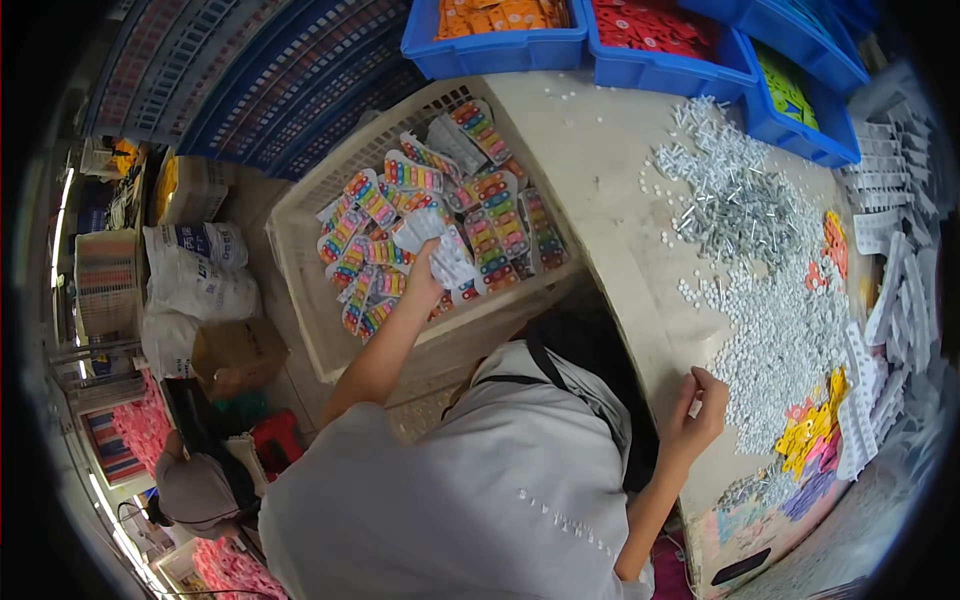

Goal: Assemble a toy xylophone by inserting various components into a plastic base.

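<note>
My left hand (424, 284) reaches over a cream plastic crate (310, 300), its fingers closed on a pale whitish-grey flat piece (445, 248). Under and around it in the crate lie many flat pieces with rows of rainbow-coloured bars (375, 200), like small toy xylophones, some of them turned pale side up. At the table's near edge my right hand (697, 412) has its fingers curled together. A small white bit shows between them, too small to name. Beside it spreads a wide heap of small white and silvery parts (775, 340).
Metal pins (735, 190) lie heaped farther back on the table (540, 130). Blue bins (500, 52) of orange, red and green pieces line its far edge. Yellow pieces (805, 430) and white strips (858, 400) sit at right. Blue baskets (270, 80) stand beyond the crate; another person (200, 490) sits at far left.
</note>
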